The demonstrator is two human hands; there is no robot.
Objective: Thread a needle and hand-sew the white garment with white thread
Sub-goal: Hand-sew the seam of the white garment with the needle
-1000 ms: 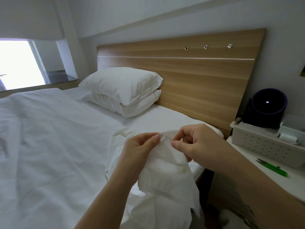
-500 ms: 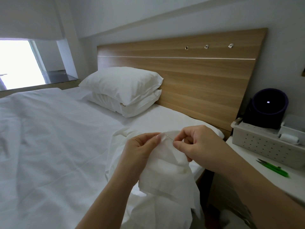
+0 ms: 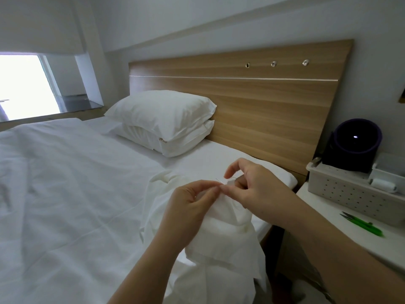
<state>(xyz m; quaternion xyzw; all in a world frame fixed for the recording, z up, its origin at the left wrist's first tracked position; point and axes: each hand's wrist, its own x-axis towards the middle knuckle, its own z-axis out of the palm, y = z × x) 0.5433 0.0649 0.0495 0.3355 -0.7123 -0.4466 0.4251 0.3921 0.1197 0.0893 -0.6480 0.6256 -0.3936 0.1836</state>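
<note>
- White garment (image 3: 221,233) hangs bunched at the edge of the bed (image 3: 65,194), its top fold pinched by the left hand (image 3: 192,202).
- Needle (image 3: 219,181) pokes out of that fold.
- Right hand (image 3: 256,189) has its fingers curled and forefinger raised; what it grips cannot be told.

The thread is too fine to see; the garment (image 3: 221,229) runs off the bottom edge.

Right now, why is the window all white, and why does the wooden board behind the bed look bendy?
Head view: the window is blown out to plain white by daylight. Head view: the headboard has slanted, slightly bowed edges, because the wide-angle lens bends lines near the frame's sides. Head view: the needle is only a faint thin line by the white garment.
</note>
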